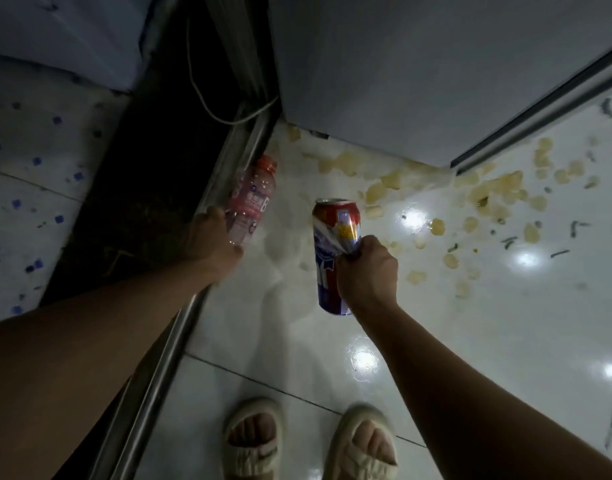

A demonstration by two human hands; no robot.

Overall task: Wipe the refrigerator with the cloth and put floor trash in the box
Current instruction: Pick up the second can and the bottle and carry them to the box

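Both arms stretched forward and down, forearms bare. Left hand [217,242] low, back up, fingers curled round bottle [249,201] base. Right hand [366,271] knuckles up, fist gripping can [335,233] at mid-body. Hands apart, level with each other. Sandalled feet [308,441] side by side below.

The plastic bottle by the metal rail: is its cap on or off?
On. The orange cap sits on the neck of the plastic bottle, which the left hand holds at its base end.

Letter "B" on bottle [250,202] label
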